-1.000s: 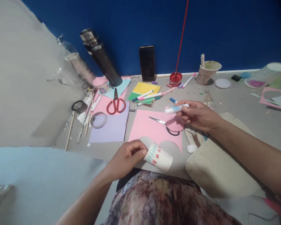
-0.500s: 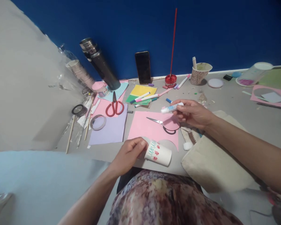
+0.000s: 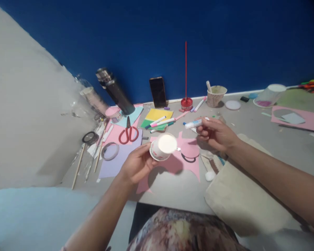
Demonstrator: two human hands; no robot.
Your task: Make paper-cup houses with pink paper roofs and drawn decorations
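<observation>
The fingers of the left hand (image 3: 138,164) were closed on a white paper cup (image 3: 167,143) at its wide rim, holding it raised above the desk (image 3: 178,190) with its pale base turned towards the camera. The fingers of the right hand (image 3: 217,134) pinched a white tube (image 3: 193,124) with a blue label, its tip pointing left, above and to the right of the cup. Under and around the cup lay a pink sheet (image 3: 170,167) with round pieces cut from it, and just below the tube a pink disc (image 3: 190,148) partly covered the black-handled scissors (image 3: 189,160). To the right, a beige cloth (image 3: 238,191) lay beneath the right forearm. Left of the cup were red-handled scissors (image 3: 124,136) and a tape roll (image 3: 117,150) on lilac paper (image 3: 111,169). Beyond, markers (image 3: 163,122) crossed yellow and green sheets (image 3: 159,113), and a phone (image 3: 158,92) leaned upright against the blue wall (image 3: 232,42), with a dark flask (image 3: 117,94) standing to its left
</observation>
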